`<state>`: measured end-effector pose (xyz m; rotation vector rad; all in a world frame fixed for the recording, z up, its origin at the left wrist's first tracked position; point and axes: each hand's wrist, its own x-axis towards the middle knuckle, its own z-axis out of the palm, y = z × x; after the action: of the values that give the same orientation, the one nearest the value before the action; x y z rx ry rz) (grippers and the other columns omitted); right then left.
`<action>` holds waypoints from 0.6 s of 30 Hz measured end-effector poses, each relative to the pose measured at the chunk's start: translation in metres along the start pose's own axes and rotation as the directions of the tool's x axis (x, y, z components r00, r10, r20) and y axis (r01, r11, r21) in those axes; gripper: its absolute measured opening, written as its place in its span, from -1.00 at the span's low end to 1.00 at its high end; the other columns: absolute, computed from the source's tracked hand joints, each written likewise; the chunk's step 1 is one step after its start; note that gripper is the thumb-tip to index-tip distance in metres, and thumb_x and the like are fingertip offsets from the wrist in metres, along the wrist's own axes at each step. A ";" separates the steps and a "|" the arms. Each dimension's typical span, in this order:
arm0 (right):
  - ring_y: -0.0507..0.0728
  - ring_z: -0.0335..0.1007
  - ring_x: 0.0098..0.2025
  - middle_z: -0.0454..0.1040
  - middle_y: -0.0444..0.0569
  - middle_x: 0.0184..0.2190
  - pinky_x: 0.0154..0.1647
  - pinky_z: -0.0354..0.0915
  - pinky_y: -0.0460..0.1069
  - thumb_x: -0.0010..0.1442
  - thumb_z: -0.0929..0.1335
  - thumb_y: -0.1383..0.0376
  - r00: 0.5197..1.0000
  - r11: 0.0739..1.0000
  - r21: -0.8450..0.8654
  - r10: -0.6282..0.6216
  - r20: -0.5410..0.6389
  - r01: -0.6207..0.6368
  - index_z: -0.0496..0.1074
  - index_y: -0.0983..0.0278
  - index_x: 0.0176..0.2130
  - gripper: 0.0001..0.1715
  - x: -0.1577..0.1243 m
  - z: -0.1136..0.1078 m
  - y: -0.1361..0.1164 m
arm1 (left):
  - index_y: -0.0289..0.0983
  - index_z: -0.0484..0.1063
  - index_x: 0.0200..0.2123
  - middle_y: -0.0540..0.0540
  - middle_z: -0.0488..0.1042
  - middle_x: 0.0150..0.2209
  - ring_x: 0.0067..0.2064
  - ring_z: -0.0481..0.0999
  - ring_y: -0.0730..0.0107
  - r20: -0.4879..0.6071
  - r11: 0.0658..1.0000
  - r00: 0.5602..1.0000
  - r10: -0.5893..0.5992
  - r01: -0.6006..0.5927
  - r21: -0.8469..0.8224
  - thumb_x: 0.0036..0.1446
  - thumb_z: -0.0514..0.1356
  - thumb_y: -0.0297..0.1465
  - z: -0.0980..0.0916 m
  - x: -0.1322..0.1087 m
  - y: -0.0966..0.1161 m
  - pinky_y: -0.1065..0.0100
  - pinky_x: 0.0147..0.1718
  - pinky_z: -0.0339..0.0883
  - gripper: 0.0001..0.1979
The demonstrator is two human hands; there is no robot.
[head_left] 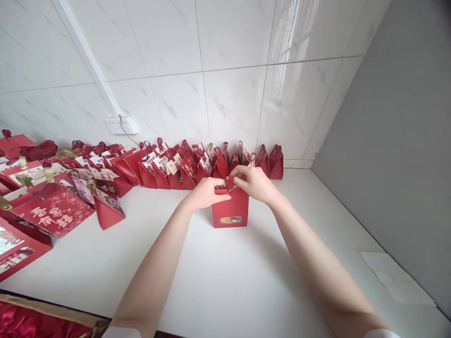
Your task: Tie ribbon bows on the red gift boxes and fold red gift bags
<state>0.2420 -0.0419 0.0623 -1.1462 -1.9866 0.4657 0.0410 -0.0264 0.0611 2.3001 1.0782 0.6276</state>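
Note:
A red gift bag (pixel 230 209) stands upright on the white table, a small oval picture low on its front. My left hand (pixel 207 192) grips its top left edge, the thumb lying across the front and the other fingers behind or inside the opening. At the top right, my right hand (pixel 252 180) pinches the dark red ribbon loop (pixel 230 184) between thumb and fingers. Behind the bag, a row of similar red bags (pixel 157 173) with ribbon loops and tags lines the wall.
More red bags (pixel 56 209) crowd the table's left side. A white socket strip (pixel 121 125) with a cable is on the tiled wall. A pale sheet (pixel 394 277) lies at the right, beside a grey panel (pixel 398 141). Red satin material (pixel 35 324) fills a box at lower left.

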 end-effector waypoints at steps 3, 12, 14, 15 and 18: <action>0.05 0.41 -0.39 0.56 -0.10 -0.38 -0.34 0.26 -0.04 0.21 0.31 0.22 0.992 0.987 0.150 0.033 0.125 -0.052 0.46 0.25 -0.27 -0.83 -0.005 -0.011 0.008 | -0.26 0.53 -0.30 -0.05 0.57 -0.32 -0.28 0.51 0.28 -0.023 1.000 1.000 0.006 -0.006 -0.006 0.02 0.28 -0.18 -0.002 -0.003 0.006 0.36 -0.32 0.32 -0.73; 0.08 0.44 -0.27 0.53 -0.08 -0.27 -0.24 0.30 -0.01 0.23 0.33 0.32 0.974 0.986 0.062 -0.161 0.160 0.153 0.50 0.23 -0.28 -0.88 -0.011 -0.014 0.013 | -0.25 0.55 -0.39 0.01 0.45 -0.50 -0.51 0.27 0.47 -0.083 0.992 0.997 -0.009 0.019 0.127 0.12 0.18 -0.19 0.002 0.001 0.003 0.38 -0.51 0.08 -0.74; 0.09 0.44 -0.25 0.52 -0.04 -0.22 -0.21 0.31 -0.01 0.25 0.31 0.38 0.957 0.967 0.001 -0.252 0.143 0.255 0.53 0.22 -0.25 -0.82 -0.010 -0.008 0.014 | -0.26 0.54 -0.42 0.03 0.39 -0.54 -0.54 0.18 0.50 -0.085 0.987 0.996 -0.014 0.028 0.158 0.14 0.17 -0.20 0.002 0.002 0.001 0.38 -0.53 0.01 -0.73; 0.09 0.44 -0.26 0.52 -0.02 -0.22 -0.21 0.31 -0.01 0.26 0.30 0.40 0.951 0.958 -0.035 -0.278 0.133 0.285 0.54 0.23 -0.25 -0.79 -0.010 -0.006 0.015 | -0.27 0.53 -0.44 0.04 0.35 -0.56 -0.55 0.15 0.51 -0.089 0.985 0.996 -0.014 0.029 0.170 0.14 0.16 -0.20 0.001 0.002 0.001 0.38 -0.54 -0.02 -0.72; 0.10 0.44 -0.27 0.52 -0.01 -0.21 -0.23 0.32 -0.01 0.26 0.30 0.43 0.944 0.944 -0.084 -0.311 0.108 0.321 0.53 0.24 -0.21 -0.78 -0.009 -0.002 0.018 | -0.28 0.54 -0.44 0.03 0.33 -0.57 -0.53 0.15 0.51 -0.082 0.985 0.997 -0.002 0.016 0.172 0.14 0.16 -0.21 0.000 0.002 -0.001 0.37 -0.53 -0.02 -0.71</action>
<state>0.2559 -0.0404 0.0483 -0.8521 -2.2476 0.2580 0.0415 -0.0242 0.0604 2.4338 1.2236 0.6517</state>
